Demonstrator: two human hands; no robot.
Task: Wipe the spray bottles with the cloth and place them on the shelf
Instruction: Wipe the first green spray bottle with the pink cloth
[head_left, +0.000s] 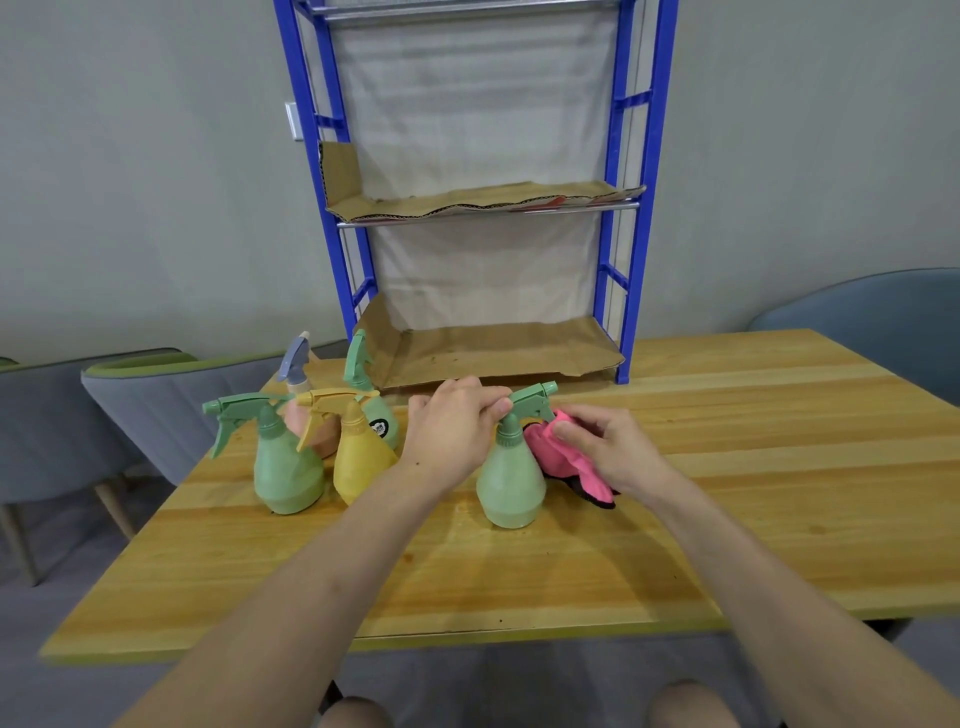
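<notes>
A pale green spray bottle (511, 480) stands upright on the wooden table (727, 519). My left hand (457, 426) grips its green trigger head from the left. My right hand (605, 447) holds a pink cloth (558, 452) with a dark edge against the bottle's right side, just under the nozzle. To the left stand several more bottles: a green one (285, 467), a yellow one (358, 457), a peach one with a blue-grey head (298, 374) and a second green one (363, 379) behind. The blue shelf (631, 291) rises at the table's far edge.
Both shelf levels are lined with brown cardboard (498, 348) and hold nothing. Grey chairs stand at the left (150, 395) and a blue-grey one at the far right (883, 322). My knees show below the table's near edge.
</notes>
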